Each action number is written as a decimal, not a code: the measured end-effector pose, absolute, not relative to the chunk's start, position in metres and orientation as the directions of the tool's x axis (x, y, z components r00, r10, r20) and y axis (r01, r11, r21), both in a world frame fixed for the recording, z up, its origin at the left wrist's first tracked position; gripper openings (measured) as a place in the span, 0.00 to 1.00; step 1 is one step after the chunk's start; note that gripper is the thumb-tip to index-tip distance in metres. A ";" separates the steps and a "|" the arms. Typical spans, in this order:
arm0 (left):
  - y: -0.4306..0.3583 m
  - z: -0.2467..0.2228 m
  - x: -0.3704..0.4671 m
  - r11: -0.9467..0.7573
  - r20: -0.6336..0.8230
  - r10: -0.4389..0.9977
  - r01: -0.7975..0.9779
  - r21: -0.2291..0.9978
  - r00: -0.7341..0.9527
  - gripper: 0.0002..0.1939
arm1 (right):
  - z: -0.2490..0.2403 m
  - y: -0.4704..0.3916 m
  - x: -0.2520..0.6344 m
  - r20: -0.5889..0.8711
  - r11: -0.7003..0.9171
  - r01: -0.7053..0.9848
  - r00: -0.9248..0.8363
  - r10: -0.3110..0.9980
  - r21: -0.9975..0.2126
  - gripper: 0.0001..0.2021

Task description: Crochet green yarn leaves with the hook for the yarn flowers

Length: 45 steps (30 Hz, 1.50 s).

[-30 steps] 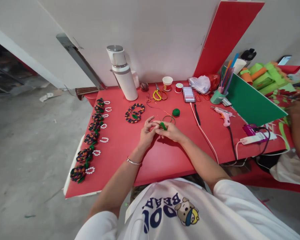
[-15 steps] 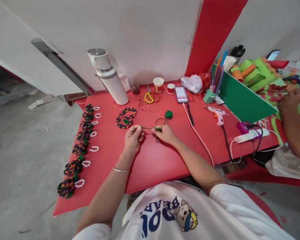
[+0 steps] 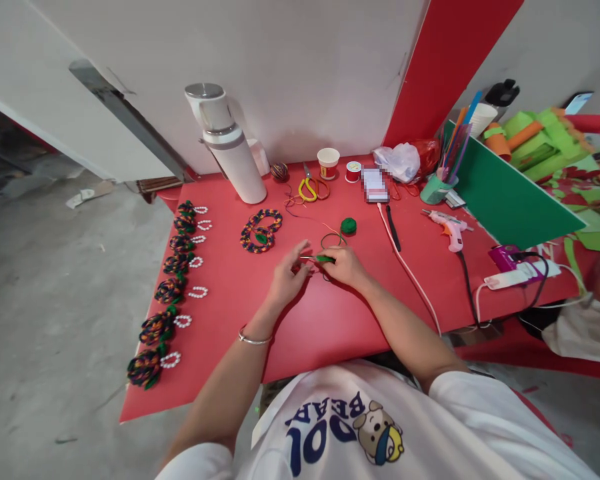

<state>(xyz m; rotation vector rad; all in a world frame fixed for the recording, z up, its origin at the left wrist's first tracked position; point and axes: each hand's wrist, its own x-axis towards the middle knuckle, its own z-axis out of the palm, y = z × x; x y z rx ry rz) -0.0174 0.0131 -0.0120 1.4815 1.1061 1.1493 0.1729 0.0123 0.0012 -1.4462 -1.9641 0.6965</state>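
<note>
My right hand [image 3: 349, 268] grips a crochet hook [image 3: 325, 259] by its green handle, the thin metal shaft pointing left. At the hook's tip is my left hand [image 3: 287, 277], index finger raised and the other fingers curled in around thin yarn that is barely visible. Just beyond my right hand lies a small ball of green yarn [image 3: 349, 226], with a loose strand looping towards my fingers. A braided multicoloured yarn piece [image 3: 261, 231] with a green leaf rests further left, curled on the red table [image 3: 220, 347].
Down the left edge run several yarn flowers [image 3: 169, 291] with bead loops. Behind stand a white thermos [image 3: 236, 167], scissors [image 3: 308, 190], a paper cup [image 3: 329, 164] and a phone [image 3: 375, 185]. To the right are a glue gun [image 3: 451, 228], a power strip [image 3: 523, 273] and a green divider [image 3: 510, 193].
My left hand has moved in towards the hook, its index finger now lifted. The stretched strand between my hands has shortened. The view has shifted slightly left.
</note>
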 end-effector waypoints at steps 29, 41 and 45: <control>0.008 -0.002 -0.012 -0.011 0.012 0.999 -0.015 1.000 0.035 0.22 | 0.013 0.004 0.165 -0.167 -0.128 0.152 -0.284 0.944 -0.980 0.14; 0.015 0.009 -0.019 0.010 -0.057 0.992 -0.389 0.921 -0.109 0.22 | 0.018 0.006 0.169 -0.163 -0.150 0.070 -0.268 0.949 -0.986 0.17; 0.005 0.011 -0.015 -0.029 0.038 0.996 -0.107 0.994 0.082 0.19 | 0.019 0.004 0.169 -0.165 -0.134 0.125 -0.280 0.946 -0.983 0.17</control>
